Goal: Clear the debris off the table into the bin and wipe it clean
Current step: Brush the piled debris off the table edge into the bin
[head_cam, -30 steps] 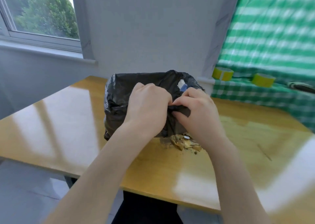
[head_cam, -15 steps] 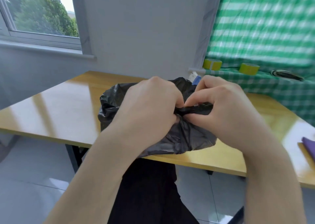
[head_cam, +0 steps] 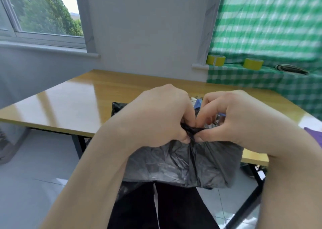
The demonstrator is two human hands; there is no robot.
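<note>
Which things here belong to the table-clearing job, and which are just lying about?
In the job: black bag, its gathered top pinched by the left hand and right hand; table; purple cloth at the right edge, probably for wiping.
Lying about: yellow tape rolls and a dark flat thing, on the green checked cloth.

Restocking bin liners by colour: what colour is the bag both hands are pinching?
The bag is black, seen best in the head view.

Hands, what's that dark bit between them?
A twisted strip of the black bin bag runs between the left hand and right hand; both pinch it, in the head view.
</note>
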